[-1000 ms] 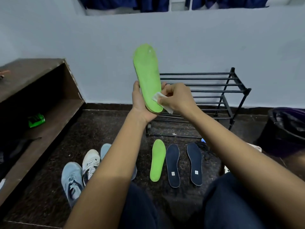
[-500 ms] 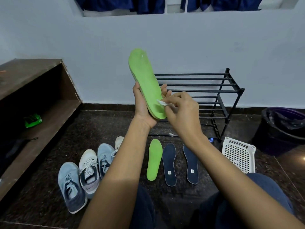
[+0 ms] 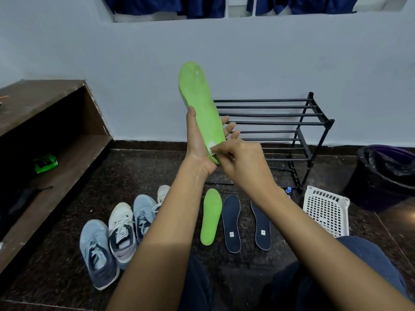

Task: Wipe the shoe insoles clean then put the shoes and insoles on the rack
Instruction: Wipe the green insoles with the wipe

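Green and lightly marked, the held insole (image 3: 199,102) hangs in the air in front of the rack (image 3: 298,122), toward its left end. Its heel end is down and its toe end up, so the long axis runs near upright with the toe leaning a little left. The left hand (image 3: 197,149) grips the heel portion, thumb along the left edge and fingers behind, their tips showing past the right edge. The right hand (image 3: 240,162) pinches a small white wipe (image 3: 212,149) (mostly hidden under the fingers) and presses it on the heel end, just beside the left palm. Judgement: wiping is in hand. The rest of the surface lies upward from the right hand along the long axis, so the next pass calls for travel toward the toe while the left hand steadies. The right hand is nearer the rack. On the floor in front of the rack lie a second green insole (image 3: 211,216) and two navy insoles (image 3: 231,223), side by side and apart. Four shoes (image 3: 122,234) stand further left. A white basket (image 3: 325,212) sits before the rack's right end. Racking not yet begun.
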A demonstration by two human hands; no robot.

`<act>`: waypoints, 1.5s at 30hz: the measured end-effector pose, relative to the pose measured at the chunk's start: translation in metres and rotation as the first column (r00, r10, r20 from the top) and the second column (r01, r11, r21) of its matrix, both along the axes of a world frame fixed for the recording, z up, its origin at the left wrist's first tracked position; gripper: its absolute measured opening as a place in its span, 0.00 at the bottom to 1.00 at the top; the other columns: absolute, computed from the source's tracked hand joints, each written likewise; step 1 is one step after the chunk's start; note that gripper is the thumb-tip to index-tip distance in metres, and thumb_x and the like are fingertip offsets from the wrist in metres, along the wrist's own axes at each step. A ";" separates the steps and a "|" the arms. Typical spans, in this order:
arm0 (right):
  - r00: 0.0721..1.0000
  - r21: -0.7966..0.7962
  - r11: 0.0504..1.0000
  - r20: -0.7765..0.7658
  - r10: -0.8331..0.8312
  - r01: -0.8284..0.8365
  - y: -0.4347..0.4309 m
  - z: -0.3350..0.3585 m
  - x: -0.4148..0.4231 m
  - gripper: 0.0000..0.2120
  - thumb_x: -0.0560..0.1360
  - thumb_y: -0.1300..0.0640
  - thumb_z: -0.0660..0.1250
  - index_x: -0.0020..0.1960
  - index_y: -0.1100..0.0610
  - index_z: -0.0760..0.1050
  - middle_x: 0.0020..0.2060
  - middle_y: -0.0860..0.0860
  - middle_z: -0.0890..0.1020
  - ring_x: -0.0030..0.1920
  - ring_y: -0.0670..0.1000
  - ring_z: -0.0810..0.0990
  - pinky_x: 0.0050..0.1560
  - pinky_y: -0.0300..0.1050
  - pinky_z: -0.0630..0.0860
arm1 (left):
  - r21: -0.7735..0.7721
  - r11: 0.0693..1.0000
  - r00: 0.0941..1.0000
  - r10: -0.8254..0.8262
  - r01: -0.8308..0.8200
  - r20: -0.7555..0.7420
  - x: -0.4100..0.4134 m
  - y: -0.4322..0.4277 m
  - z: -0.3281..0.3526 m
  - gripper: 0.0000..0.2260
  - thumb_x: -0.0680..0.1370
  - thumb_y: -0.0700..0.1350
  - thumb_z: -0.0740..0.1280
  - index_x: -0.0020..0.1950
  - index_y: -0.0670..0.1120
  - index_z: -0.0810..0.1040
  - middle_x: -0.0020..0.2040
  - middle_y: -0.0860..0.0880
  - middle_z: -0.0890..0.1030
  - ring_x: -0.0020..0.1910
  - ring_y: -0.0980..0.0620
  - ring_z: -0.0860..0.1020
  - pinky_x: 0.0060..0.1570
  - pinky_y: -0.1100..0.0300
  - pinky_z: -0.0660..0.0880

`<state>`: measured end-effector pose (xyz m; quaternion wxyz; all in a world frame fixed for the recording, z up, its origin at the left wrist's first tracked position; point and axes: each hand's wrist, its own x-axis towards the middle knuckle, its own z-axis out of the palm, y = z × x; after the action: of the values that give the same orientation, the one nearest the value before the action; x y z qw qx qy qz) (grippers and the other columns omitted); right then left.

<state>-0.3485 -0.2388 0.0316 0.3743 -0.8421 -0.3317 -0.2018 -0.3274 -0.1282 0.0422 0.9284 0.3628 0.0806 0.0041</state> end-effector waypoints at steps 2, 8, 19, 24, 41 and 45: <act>0.998 -0.015 1.000 -0.070 0.006 -0.007 -0.003 0.004 0.000 0.09 0.71 0.62 0.69 0.49 0.54 0.84 0.39 0.56 0.85 0.40 0.59 0.82 0.45 0.52 0.78 | -0.028 1.000 1.000 -0.002 0.003 0.015 0.000 0.001 0.000 0.37 0.75 0.71 0.52 0.54 0.36 0.75 0.41 0.41 0.79 0.35 0.46 0.80 0.40 0.56 0.78; 0.978 0.086 0.994 -0.194 0.081 -0.065 -0.004 0.005 -0.009 0.07 0.70 0.63 0.71 0.46 0.55 0.84 0.40 0.48 0.85 0.39 0.38 0.79 0.45 0.26 0.71 | -0.092 0.996 0.999 0.010 -0.006 0.041 -0.007 0.003 -0.009 0.38 0.75 0.71 0.53 0.55 0.36 0.76 0.42 0.41 0.80 0.37 0.46 0.81 0.40 0.57 0.80; 0.976 -0.178 0.976 -0.197 0.092 -0.128 0.001 0.007 -0.008 0.08 0.71 0.64 0.70 0.47 0.56 0.84 0.43 0.52 0.85 0.48 0.53 0.82 0.54 0.45 0.74 | -0.081 0.997 0.999 -0.016 0.019 0.036 -0.018 0.015 -0.010 0.36 0.75 0.71 0.53 0.52 0.37 0.76 0.41 0.42 0.80 0.35 0.47 0.80 0.39 0.59 0.78; 0.969 0.025 0.993 -0.217 0.118 -0.116 0.000 0.001 -0.007 0.06 0.70 0.63 0.72 0.45 0.56 0.85 0.39 0.49 0.85 0.42 0.42 0.80 0.45 0.29 0.72 | -0.040 0.999 0.999 0.004 -0.002 0.045 -0.015 0.011 -0.011 0.37 0.74 0.72 0.52 0.52 0.38 0.77 0.40 0.43 0.80 0.35 0.48 0.80 0.38 0.59 0.77; 0.964 0.014 0.994 -0.243 0.110 -0.110 -0.002 0.001 -0.010 0.05 0.70 0.63 0.72 0.44 0.55 0.85 0.38 0.49 0.85 0.39 0.43 0.79 0.42 0.25 0.69 | -0.006 1.000 0.994 0.011 -0.011 0.112 -0.013 0.013 -0.010 0.39 0.72 0.75 0.51 0.52 0.39 0.75 0.41 0.43 0.80 0.35 0.48 0.79 0.37 0.57 0.77; 0.992 0.146 0.989 -0.118 0.034 -0.016 0.001 -0.004 -0.007 0.07 0.70 0.65 0.71 0.44 0.57 0.84 0.38 0.52 0.85 0.39 0.47 0.82 0.43 0.32 0.75 | 0.046 0.998 0.994 -0.036 0.031 0.105 -0.015 -0.004 -0.012 0.38 0.71 0.75 0.51 0.50 0.40 0.75 0.40 0.42 0.80 0.36 0.48 0.79 0.40 0.58 0.79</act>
<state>-0.3560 -0.2375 0.0275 0.4564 -0.8190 -0.3036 -0.1696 -0.3419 -0.1324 0.0303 0.9230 0.3839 0.0252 0.0096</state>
